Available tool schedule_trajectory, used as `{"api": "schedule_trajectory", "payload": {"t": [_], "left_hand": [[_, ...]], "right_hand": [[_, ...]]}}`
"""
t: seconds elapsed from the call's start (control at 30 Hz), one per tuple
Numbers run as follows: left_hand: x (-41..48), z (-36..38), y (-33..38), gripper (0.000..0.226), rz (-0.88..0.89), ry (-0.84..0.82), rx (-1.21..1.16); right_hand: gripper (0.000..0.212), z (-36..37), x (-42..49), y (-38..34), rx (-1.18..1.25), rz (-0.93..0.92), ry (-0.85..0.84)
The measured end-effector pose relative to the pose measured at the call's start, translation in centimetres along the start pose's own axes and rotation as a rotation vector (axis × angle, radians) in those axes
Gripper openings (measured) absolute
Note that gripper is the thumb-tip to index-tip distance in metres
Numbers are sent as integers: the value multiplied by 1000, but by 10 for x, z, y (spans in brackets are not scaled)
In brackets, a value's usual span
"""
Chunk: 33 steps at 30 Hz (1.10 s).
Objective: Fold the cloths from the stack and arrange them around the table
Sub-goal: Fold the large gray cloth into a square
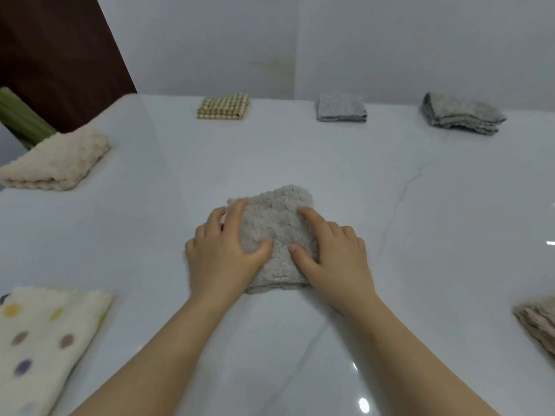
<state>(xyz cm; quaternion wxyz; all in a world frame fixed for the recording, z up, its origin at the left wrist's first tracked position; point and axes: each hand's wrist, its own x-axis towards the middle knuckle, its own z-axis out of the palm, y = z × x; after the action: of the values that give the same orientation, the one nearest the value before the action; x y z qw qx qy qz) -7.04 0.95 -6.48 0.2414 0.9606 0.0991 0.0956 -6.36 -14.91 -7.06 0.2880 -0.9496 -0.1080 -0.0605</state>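
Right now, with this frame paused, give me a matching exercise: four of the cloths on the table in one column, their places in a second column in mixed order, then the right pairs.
Cloths
1. checked cloth
2. dotted cloth
3. cream cloth
4. beige-grey cloth

Places
A. middle of the table, under the left hand and the right hand
B. near left corner
C. far edge
D. left edge

Pairs: 1-C, 2-B, 3-D, 4-A.
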Motion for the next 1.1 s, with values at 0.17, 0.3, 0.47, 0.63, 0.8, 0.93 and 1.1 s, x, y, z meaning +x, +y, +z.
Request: {"api": "schedule_trajectory", "payload": {"t": [0.17, 0.3, 0.47, 0.63, 0.8, 0.93, 1.1], "left_hand": [[-20, -13, 16, 68, -136, -125, -69], [-41, -26, 24, 62, -159, -271, -267], [-72, -39, 33, 61, -219, -425, -547], [-97, -44, 45, 61, -267, -530, -684], [-110, -42, 55, 59, -245, -586, -577], [-117, -42, 57, 59, -229, -590, -498], [-122, -45, 55, 56, -203, -585, -460]], "right_hand": [[56, -10, -24, -5, 98, 102, -47], [55, -31, -56, -4, 210, 164, -101], [47, -52, -94, 3, 297, 241, -109], [48, -73, -123, 4, 342, 361, -137], [49, -85, -141, 9, 359, 453, -154], [48, -89, -148, 12, 393, 483, -158], [49, -87, -151, 11, 387, 510, -131]]}}
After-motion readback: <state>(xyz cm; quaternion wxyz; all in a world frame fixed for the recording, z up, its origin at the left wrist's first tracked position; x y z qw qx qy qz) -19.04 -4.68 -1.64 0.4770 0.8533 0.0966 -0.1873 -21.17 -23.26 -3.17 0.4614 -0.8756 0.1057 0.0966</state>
